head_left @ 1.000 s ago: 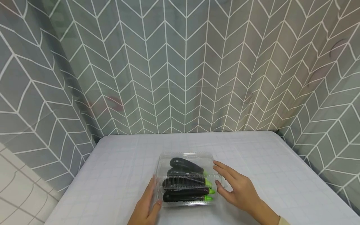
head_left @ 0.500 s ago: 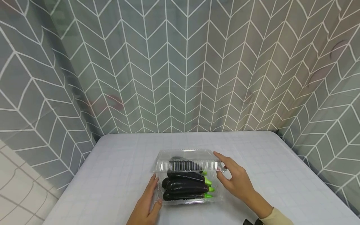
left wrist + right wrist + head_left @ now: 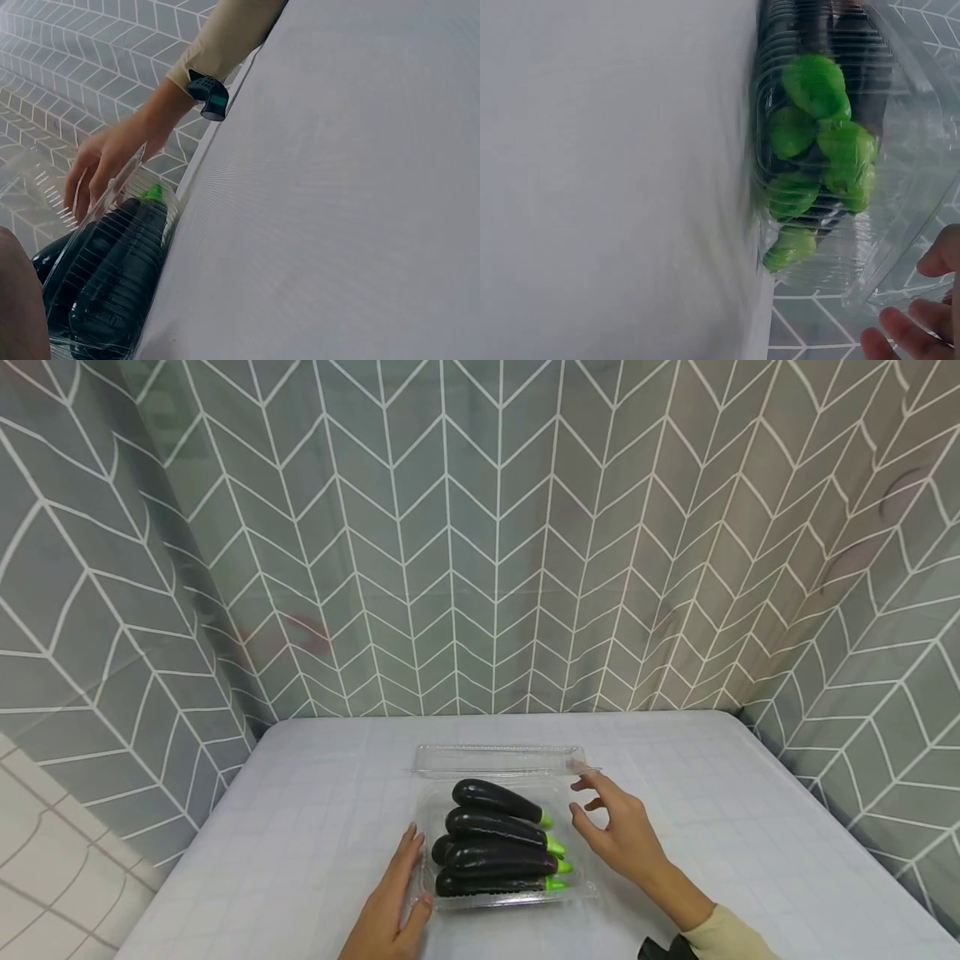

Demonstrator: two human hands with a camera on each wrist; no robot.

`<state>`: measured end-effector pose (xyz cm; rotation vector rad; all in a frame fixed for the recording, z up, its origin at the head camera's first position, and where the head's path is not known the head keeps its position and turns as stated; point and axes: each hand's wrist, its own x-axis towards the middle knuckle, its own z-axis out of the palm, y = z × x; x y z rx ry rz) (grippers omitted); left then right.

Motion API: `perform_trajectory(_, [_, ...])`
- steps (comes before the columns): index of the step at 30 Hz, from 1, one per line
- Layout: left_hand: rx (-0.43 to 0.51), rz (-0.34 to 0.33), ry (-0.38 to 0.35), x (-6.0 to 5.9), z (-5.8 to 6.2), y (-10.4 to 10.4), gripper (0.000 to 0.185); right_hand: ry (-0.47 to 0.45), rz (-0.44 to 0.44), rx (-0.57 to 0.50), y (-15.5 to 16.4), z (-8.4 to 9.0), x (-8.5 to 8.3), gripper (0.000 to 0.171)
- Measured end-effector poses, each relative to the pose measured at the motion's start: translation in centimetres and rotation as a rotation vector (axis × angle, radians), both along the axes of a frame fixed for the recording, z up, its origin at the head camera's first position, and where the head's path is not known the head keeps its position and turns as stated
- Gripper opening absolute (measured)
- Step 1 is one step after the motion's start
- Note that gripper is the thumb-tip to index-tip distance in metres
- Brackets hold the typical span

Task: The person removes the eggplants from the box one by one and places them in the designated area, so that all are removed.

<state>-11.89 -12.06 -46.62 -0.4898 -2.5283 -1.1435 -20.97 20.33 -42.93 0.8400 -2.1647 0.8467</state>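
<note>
A clear plastic clamshell container (image 3: 517,901) holds several dark eggplants (image 3: 498,858) with bright green stem ends pointing right. Its hinged lid (image 3: 498,761) is swung up and back, behind the eggplants. My left hand (image 3: 388,902) rests along the container's left side, fingers straight and thumb at the front left corner. Beside the lid's right end is my right hand (image 3: 622,831), its index fingertip right at the lid's edge and its thumb held apart. The right wrist view shows the green stem ends (image 3: 814,86) through the ribbed wall, with the right fingers (image 3: 907,330) spread near the rim.
A white cloth-covered table (image 3: 315,827) lies under the container. Grey curtains (image 3: 480,543) with a white chevron pattern stand behind it and on both sides. A dark wrist strap (image 3: 210,96) sits at the right sleeve.
The lid has swung from over the eggplants up and back, uncovering them. My right hand has moved with it and its grip has loosened. The left hand stays in place.
</note>
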Motion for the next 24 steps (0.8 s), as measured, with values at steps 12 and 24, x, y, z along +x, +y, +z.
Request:
perform_trajectory(12, [0.017, -0.006, -0.183, 0.0, 0.4, -0.1, 0.066, -0.139, 0.074, -0.075, 0.0, -0.6, -1.1, 0.057])
perform_trajectory(24, [0.036, -0.024, -0.206, 0.2, 0.2, 0.0, 0.067, -0.269, 0.129, -0.088, 0.2, -0.9, -2.2, 0.080])
